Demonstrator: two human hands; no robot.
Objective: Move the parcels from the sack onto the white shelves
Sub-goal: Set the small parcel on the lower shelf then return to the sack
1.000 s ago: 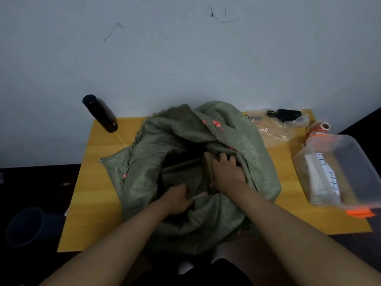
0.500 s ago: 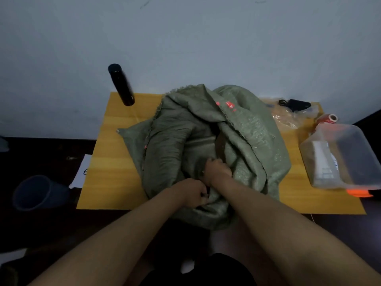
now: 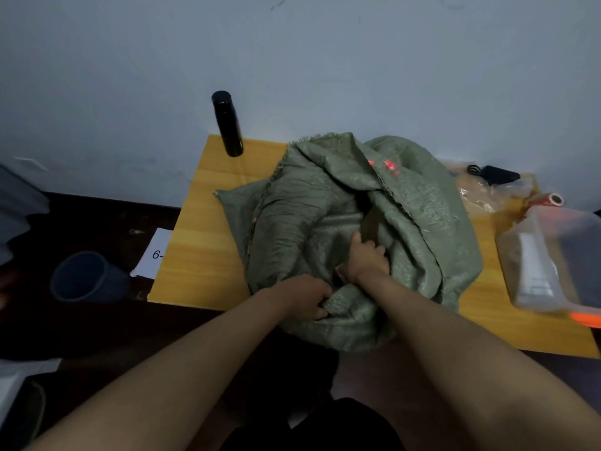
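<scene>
Sack [image 3: 328,203] lies slumped on the worktop [image 3: 201,242], mouth toward the person. Left hand [image 3: 304,296] fingers clenched on the near hem, bunching the cloth. Right hand [image 3: 367,258] is inside the mouth, fingers curled over a brownish edge, probably a parcel [image 3: 370,222], though most of it is buried in folds. No shelves in view.

Step in hand, as judged: drawing a parcel out. To do it well: keep the left hand pinning the hem down and back so the mouth stays wide; get the right thumb under the parcel before lifting (woven cloth snags corners); pull toward the opening, not upward into the overhanging fold.
</scene>
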